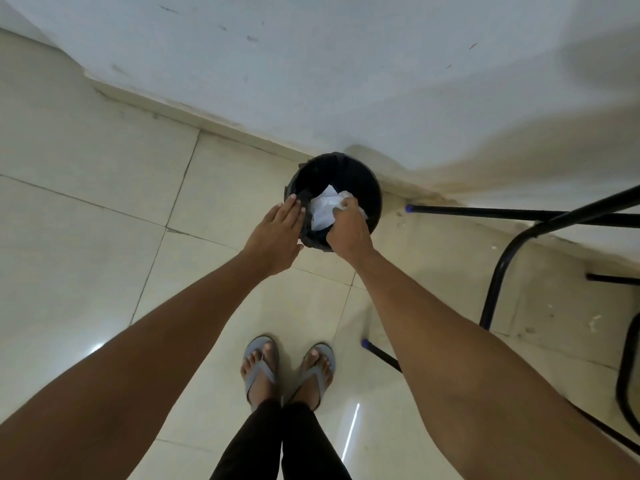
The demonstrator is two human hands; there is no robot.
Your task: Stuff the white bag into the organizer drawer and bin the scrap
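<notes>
A round black bin point(346, 168) lined with a black bag stands on the tiled floor against the white wall. My right hand point(348, 228) is over its mouth, shut on a crumpled white scrap point(322, 206) that hangs inside the bin's opening. My left hand point(277, 233) lies flat with fingers together on the bin's left rim, holding nothing. The white bag and the organizer drawer are not in view.
A black metal chair frame point(512, 251) with blue-tipped legs stands to the right of the bin. My feet in grey sandals point(287, 365) are on the cream floor tiles point(86, 237) below the bin. The white wall point(311, 64) runs behind.
</notes>
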